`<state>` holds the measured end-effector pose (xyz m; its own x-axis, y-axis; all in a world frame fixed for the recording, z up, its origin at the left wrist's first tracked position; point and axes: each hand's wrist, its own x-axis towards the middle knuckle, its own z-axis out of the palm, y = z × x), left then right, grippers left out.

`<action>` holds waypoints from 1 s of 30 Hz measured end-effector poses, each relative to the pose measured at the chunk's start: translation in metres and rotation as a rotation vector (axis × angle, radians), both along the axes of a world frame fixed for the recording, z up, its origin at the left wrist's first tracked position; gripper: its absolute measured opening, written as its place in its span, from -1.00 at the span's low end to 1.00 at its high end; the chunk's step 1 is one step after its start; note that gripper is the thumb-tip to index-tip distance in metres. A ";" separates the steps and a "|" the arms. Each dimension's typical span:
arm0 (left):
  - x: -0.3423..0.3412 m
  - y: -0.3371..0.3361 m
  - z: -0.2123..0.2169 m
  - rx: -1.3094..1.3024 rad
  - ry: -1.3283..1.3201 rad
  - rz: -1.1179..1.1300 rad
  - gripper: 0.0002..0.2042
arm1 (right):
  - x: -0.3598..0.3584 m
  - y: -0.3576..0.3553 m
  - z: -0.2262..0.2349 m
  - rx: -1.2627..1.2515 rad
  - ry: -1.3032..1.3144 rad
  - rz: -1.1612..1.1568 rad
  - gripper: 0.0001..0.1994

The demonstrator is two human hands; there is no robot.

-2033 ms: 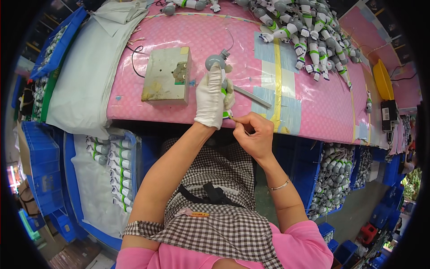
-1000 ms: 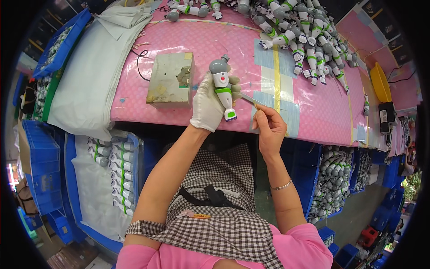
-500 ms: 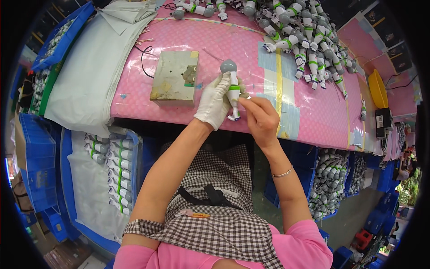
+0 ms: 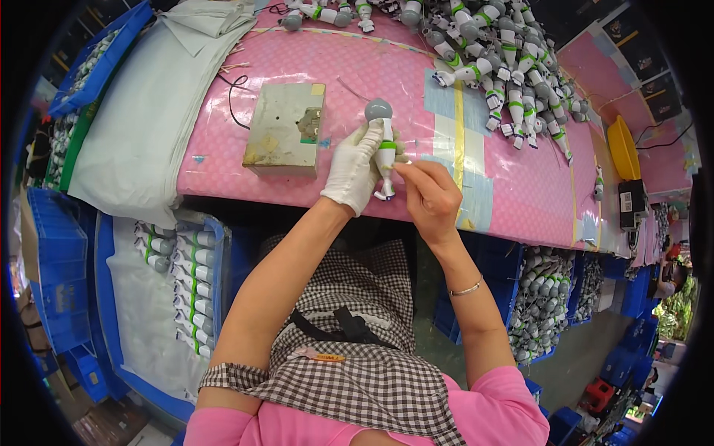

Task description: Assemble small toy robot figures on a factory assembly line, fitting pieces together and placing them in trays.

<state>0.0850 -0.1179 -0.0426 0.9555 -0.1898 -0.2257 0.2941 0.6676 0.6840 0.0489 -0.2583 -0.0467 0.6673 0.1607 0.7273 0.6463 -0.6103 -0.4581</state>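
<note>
Over the front of the pink table, my left hand (image 4: pixel 355 165), in a white glove, is closed round a toy arm (image 4: pixel 386 154). This piece is white with a green band, a grey ball at its far end and a small white hand at its near end. A thin wire trails from beside the ball. My bare right hand (image 4: pixel 433 195) is pinched, its fingertips against the right side of the toy arm. Whatever lies between those fingertips is too small to make out. Left of my gloved hand stands a worn grey metal box (image 4: pixel 283 128) with a cable.
A heap of similar toy arms (image 4: pixel 513 67) covers the table's far right. White sheeting (image 4: pixel 149 111) drapes over its left side. Below left, a blue bin (image 4: pixel 111 297) holds toy arms in rows; another full bin (image 4: pixel 543 297) stands below right. A yellow basin (image 4: pixel 626 149) sits far right.
The whole view has shifted slightly. My right fingertips have moved a little against the toy arm; a small shiny bit seen by them earlier is less visible. My left hand keeps its hold.
</note>
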 end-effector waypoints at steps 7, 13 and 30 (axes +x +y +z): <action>0.000 -0.002 0.001 -0.013 -0.021 -0.005 -0.73 | 0.000 -0.002 -0.005 -0.021 -0.011 -0.020 -0.79; 0.002 -0.003 -0.001 -0.042 -0.016 0.018 -0.73 | -0.002 -0.005 -0.004 0.017 0.024 0.015 -0.83; 0.001 0.009 -0.007 -0.008 -0.037 0.211 -0.69 | 0.027 -0.012 0.009 -0.341 0.387 -0.100 -0.84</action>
<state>0.0857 -0.1088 -0.0495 0.9820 0.0134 -0.1886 0.1220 0.7169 0.6864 0.0756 -0.2702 -0.0377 0.9010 0.2671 0.3417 0.4000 -0.8164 -0.4165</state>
